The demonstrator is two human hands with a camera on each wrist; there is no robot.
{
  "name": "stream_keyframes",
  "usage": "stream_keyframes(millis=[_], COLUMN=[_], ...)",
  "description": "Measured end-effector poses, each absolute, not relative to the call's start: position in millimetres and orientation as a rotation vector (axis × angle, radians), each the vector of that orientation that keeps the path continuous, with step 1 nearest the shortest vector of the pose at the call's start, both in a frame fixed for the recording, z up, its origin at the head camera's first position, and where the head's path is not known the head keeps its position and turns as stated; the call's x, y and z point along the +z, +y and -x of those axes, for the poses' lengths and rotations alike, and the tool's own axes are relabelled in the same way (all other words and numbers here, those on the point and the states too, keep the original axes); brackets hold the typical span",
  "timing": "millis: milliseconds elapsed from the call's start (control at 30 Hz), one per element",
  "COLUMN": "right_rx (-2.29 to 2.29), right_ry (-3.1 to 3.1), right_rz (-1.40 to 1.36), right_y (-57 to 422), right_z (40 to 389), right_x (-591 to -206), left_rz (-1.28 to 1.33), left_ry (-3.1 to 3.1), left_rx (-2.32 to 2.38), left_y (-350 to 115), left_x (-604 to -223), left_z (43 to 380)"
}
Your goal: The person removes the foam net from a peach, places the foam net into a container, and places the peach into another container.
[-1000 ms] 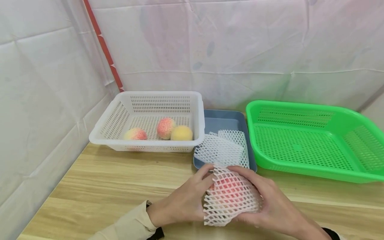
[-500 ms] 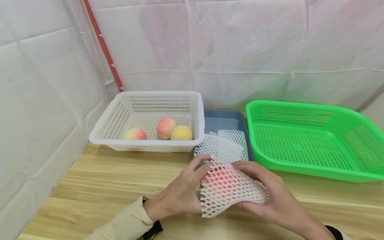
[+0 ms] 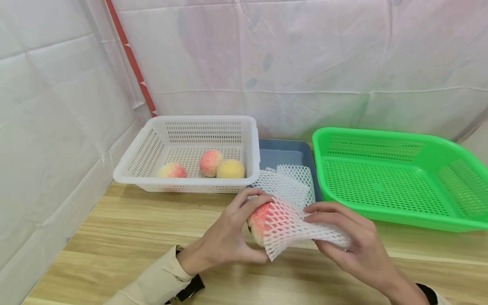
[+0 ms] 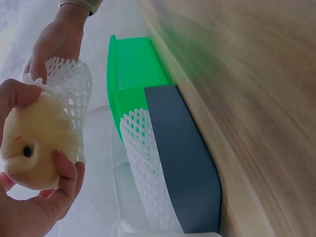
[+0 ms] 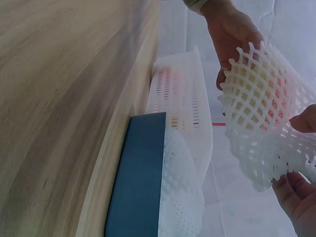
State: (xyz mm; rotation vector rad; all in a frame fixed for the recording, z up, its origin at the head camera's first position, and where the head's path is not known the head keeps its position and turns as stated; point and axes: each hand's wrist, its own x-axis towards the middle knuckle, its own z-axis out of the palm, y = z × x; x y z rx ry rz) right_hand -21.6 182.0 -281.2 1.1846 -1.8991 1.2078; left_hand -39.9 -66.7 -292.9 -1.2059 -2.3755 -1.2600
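My left hand (image 3: pixel 228 237) grips a red and cream peach (image 3: pixel 260 222) above the table, fingers and thumb curled round it. In the left wrist view the peach (image 4: pixel 39 140) shows a pale side with a dark spot at its stem dimple. A white foam net sleeve (image 3: pixel 289 226) covers the peach's right part. The sleeve's free end is pinched by my right hand (image 3: pixel 354 241), narrowing to the right of the fruit. In the right wrist view the net (image 5: pixel 266 103) spreads over the peach, with my right thumb and fingers on its near end.
A white basket (image 3: pixel 141 182) at the back left holds 3 peaches. Beside it, a blue-grey tray (image 3: pixel 282 148) carries more foam nets (image 3: pixel 284 186). On the right stands a green basket (image 3: pixel 381 212). All rest on a wooden table (image 3: pixel 114 241) before white cloth walls.
Both hands have shifted slightly up and apart. The right hand has drawn the net rightward, so it stretches narrower and more of the peach's left side is bare.
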Motion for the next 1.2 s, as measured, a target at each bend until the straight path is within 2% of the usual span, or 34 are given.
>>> stream_keyframes(millis=[533, 1200], right_rx=[1.182, 0.822], right_ry=[-1.995, -1.940], right_rz=[-0.831, -0.873], right_y=[195.6, 181.5], right_z=[28.5, 47.3], right_x=[-287.2, -292.6], left_rz=[0.957, 0.968], left_ry=[-2.347, -2.335], left_rx=[-1.275, -1.249], left_y=[-97.2, -98.6], left_x=[-260.1, -254.2], left_z=[55.9, 56.3])
